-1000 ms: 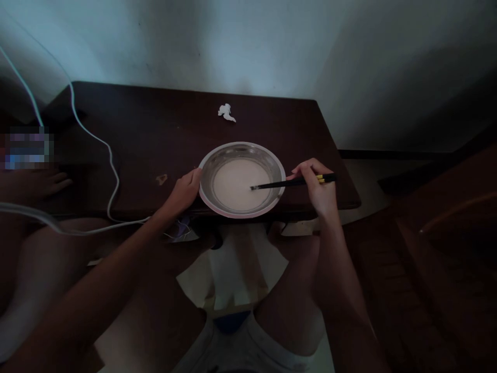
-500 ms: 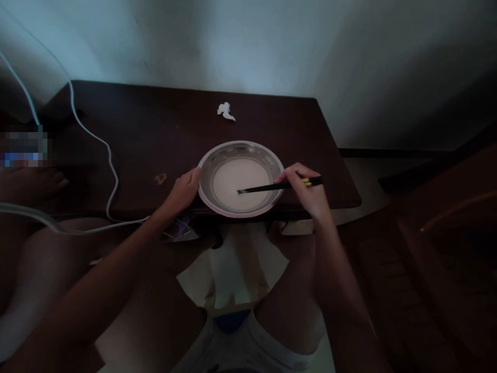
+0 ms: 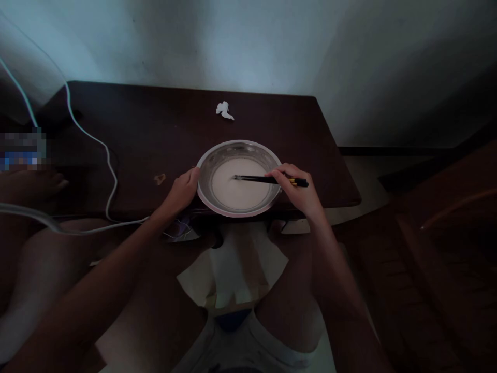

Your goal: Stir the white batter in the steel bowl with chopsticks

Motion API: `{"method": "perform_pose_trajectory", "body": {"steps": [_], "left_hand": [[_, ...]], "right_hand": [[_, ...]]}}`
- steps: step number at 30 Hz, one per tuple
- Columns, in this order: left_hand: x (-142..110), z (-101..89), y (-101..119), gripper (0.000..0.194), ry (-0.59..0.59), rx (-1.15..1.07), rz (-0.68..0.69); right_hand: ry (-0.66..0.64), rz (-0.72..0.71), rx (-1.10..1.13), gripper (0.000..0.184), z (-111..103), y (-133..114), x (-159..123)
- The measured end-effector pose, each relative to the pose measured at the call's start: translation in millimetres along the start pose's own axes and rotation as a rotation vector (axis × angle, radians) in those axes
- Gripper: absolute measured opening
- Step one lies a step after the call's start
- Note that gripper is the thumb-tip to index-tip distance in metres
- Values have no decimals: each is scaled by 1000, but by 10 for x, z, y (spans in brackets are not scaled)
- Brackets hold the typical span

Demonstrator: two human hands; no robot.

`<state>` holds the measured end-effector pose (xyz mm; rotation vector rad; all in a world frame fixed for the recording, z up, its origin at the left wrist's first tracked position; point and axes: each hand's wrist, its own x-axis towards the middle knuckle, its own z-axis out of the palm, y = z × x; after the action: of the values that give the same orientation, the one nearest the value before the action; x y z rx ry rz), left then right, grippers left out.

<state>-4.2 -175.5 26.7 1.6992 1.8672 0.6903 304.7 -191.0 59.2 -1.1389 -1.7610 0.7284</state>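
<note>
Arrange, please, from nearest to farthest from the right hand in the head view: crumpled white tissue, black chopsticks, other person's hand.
1. Black chopsticks: held in the right hand.
2. Crumpled white tissue: to its left, beyond the metal bowl.
3. Other person's hand: at far left.

Bowl [image 3: 205, 186] on table [image 3: 272, 119]; behind it, probably a tissue [image 3: 223, 109].

The round, shiny metal bowl [image 3: 239, 148] holds pale liquid [image 3: 240, 198]; black chopsticks [image 3: 254, 179] cross its right rim, tips near its centre.
</note>
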Motion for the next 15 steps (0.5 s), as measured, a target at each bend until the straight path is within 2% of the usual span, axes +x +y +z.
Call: {"method": "perform_pose_trajectory", "body": {"steps": [2,5,8,11,13,15], "left_hand": [[-6,-5,11,39,-5,4,0],[-12,-11,26,37,-12,3,8],[-11,-12,25,39,-10,-8,10],[-4,-17,17,42,-4,-5,-2],[5,-24,11,42,-13,13,-8],[14,-33,5,42,-27,19,-11]], "right_hand": [[92,-7,-7,25,-28,20,3],[200,64,115,31,-71,33,-11],[92,90,162,31,-28,0,-16],[-25,19,51,26,18,-31,5],[32,2,2,25,-16,-27,19],[150,36,36,27,-89,-13,26]]}}
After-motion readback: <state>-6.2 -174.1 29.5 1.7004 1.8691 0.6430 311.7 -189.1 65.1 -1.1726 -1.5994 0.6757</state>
